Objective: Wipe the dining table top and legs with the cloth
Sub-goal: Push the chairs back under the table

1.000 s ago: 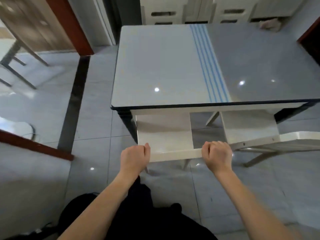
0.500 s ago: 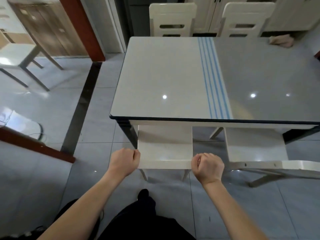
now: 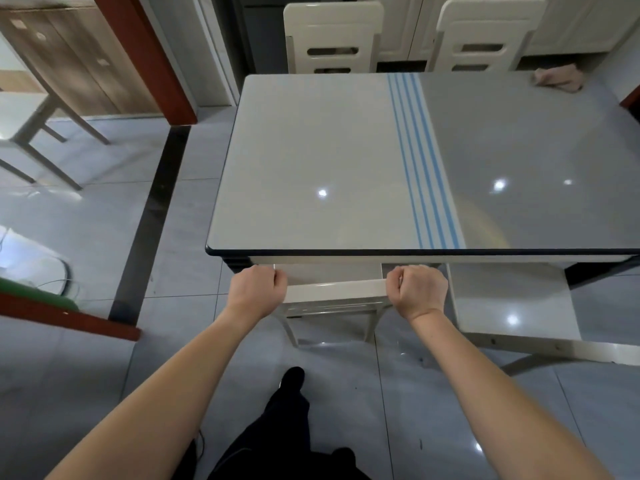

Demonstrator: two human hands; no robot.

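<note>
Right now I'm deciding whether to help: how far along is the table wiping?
Not started, it seems. The cloth lies untouched at the table top's far right corner. Both hands, left and right, grip a chair's backrest at the near edge. Top and legs remain.

no text or labels seem readable anywhere.

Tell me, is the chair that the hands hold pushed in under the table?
Partly in. The chair seat is under the table; its backrest isn't.
</note>
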